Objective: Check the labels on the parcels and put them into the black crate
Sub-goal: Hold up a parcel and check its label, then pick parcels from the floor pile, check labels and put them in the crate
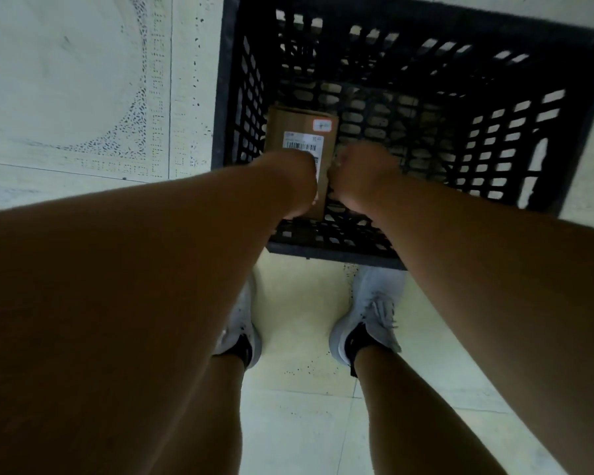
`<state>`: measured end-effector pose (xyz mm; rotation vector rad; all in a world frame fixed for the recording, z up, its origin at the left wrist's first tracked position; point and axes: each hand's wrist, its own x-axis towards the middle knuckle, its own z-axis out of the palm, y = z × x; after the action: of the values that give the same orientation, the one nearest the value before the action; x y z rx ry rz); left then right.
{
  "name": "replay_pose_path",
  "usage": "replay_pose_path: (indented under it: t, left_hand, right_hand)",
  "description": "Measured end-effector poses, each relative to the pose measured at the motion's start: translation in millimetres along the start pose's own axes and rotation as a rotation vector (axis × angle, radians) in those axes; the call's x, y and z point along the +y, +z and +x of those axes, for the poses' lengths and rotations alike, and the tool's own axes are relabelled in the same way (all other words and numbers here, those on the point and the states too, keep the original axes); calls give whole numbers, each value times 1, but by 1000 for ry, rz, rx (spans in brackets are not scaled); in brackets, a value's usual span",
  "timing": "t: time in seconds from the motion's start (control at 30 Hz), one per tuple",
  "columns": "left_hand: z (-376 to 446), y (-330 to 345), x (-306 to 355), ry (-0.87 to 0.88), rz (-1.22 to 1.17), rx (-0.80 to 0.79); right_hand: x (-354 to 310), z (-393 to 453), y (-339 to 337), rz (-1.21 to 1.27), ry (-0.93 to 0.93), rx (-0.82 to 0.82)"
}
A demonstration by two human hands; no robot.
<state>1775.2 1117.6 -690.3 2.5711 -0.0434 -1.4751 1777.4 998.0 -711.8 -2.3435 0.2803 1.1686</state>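
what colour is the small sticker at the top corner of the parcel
The sticker is white with an orange-red border, on the brown parcel; head view.

The floor (299, 430) is laid with large pale cream tiles, split by thin dark grout lines. One tile (66, 80) at the upper left carries a printed pattern of small dark specks that form a curved band and straight dotted rows. A few loose dark specks also lie on the plain tiles lower down. The light is dim and even, with a faint greenish cast, and the floor looks brightest near the middle. No wall, window or furniture shows.
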Motion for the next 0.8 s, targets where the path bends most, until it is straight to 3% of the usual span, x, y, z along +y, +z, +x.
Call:
replay_pose_path:
  t: [0.1,0.23,0.4,0.5,0.8]
  left_hand:
    - [-68,-35,11,11,-160,241]
    - [-192,-97,38,117,-250,445]
    - [-348,-175,80,388,-222,549]
    - [-432,-211,100,511,-206,639]
    - [-612,-252,223,1004,-65,715]
  right_hand:
    - [-23,-63,-39,33,-48,224]
    - [-68,-178,-101,58,-171,387]
    - [-114,-337,-189,167,-217,520]
    - [-120,-439,-233,260,-211,716]
    - [-65,-661,-296,626,-115,1182]
